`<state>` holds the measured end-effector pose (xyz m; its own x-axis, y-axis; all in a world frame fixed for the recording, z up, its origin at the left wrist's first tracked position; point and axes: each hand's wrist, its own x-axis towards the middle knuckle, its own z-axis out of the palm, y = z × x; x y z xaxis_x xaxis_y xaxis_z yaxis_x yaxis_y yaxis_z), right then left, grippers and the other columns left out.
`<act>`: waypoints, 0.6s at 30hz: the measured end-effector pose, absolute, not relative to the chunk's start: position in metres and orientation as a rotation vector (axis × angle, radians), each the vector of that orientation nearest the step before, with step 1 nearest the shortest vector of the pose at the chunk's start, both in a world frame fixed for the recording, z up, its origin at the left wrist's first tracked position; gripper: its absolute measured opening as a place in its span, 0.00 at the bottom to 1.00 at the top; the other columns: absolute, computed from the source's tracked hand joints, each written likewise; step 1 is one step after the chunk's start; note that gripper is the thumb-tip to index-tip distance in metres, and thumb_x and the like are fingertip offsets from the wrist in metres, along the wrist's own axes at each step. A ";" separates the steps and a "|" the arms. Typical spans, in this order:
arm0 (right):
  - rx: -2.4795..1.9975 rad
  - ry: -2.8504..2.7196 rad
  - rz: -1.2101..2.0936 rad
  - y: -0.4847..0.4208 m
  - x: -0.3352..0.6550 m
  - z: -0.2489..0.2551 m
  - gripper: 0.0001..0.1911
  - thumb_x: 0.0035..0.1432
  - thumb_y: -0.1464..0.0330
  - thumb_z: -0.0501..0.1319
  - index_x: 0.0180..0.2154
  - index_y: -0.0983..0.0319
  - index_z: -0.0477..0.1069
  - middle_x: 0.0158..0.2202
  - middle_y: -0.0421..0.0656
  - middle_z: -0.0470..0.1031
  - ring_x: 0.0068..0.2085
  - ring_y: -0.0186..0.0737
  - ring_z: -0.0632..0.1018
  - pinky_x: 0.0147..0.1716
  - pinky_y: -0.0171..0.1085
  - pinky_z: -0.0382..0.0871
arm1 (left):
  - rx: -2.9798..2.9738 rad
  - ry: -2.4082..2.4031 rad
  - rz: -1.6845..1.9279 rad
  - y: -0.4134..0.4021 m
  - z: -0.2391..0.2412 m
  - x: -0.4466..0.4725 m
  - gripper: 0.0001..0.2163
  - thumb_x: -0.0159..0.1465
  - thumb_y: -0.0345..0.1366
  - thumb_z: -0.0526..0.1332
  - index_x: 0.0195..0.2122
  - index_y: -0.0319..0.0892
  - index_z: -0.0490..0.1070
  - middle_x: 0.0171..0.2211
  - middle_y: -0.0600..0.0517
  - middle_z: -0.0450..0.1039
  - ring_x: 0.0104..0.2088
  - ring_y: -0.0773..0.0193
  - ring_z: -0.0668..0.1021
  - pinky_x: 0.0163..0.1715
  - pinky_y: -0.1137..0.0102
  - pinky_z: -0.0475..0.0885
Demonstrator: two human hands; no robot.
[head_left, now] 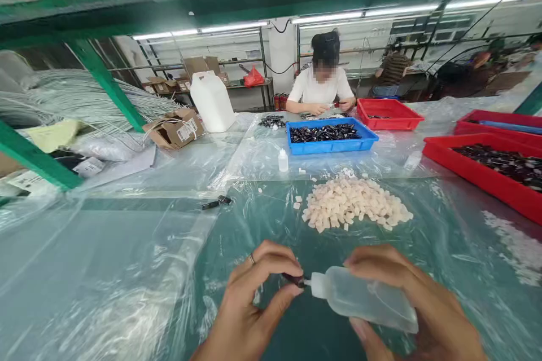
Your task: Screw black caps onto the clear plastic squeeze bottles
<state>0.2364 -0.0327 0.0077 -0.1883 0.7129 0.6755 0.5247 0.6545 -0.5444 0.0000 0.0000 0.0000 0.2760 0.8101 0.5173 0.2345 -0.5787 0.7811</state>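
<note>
My left hand (254, 304) pinches a small black part (293, 280) between thumb and fingers at the bottom centre. My right hand (423, 316) grips a clear squeeze bottle (364, 299) lying sideways, its white nozzle touching the black part. Just beyond my hands lies a heap of small cream-white pieces (353, 203) on the plastic-covered table (127, 259).
A blue tray (330, 144) of black parts, red trays (389, 113) (486, 177), a small dropper bottle (283, 161), a white jug (212, 101) and a cardboard box (174, 128) stand farther back. A loose black part (217, 202) lies left. A person works across the table.
</note>
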 end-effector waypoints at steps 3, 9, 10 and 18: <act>-1.014 -1.878 0.259 -0.031 0.233 0.014 0.19 0.62 0.75 0.60 0.53 0.52 0.69 0.47 0.41 0.79 0.44 0.34 0.85 0.38 0.25 0.78 | 1.980 0.918 1.291 -0.001 0.003 -0.002 0.06 0.79 0.45 0.63 0.46 0.55 0.78 0.41 0.55 0.80 0.41 0.67 0.84 0.40 0.78 0.77; -1.013 -1.884 0.286 -0.031 0.231 0.013 0.20 0.63 0.76 0.61 0.53 0.51 0.69 0.47 0.41 0.78 0.42 0.34 0.86 0.37 0.25 0.79 | 1.985 0.901 1.280 -0.002 0.004 -0.003 0.05 0.79 0.43 0.62 0.47 0.54 0.78 0.41 0.55 0.79 0.40 0.67 0.83 0.40 0.78 0.77; -1.005 -1.883 0.280 -0.031 0.231 0.012 0.20 0.62 0.76 0.61 0.53 0.51 0.69 0.47 0.41 0.78 0.43 0.35 0.86 0.37 0.25 0.79 | 1.994 0.898 1.279 -0.002 0.004 -0.002 0.05 0.79 0.43 0.62 0.47 0.54 0.78 0.41 0.55 0.79 0.40 0.67 0.83 0.40 0.77 0.77; -1.000 -1.785 0.234 -0.036 0.227 0.007 0.20 0.61 0.76 0.62 0.52 0.52 0.72 0.44 0.46 0.81 0.40 0.42 0.86 0.34 0.32 0.82 | 2.036 0.906 1.294 -0.002 0.004 -0.002 0.05 0.79 0.42 0.62 0.46 0.53 0.77 0.40 0.54 0.79 0.39 0.65 0.83 0.38 0.75 0.77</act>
<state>0.2272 -0.0361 0.0075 -0.1225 0.7186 0.6845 0.5179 0.6346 -0.5736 -0.0020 -0.0025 0.0037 0.3066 0.7811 0.5439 0.2436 -0.6168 0.7484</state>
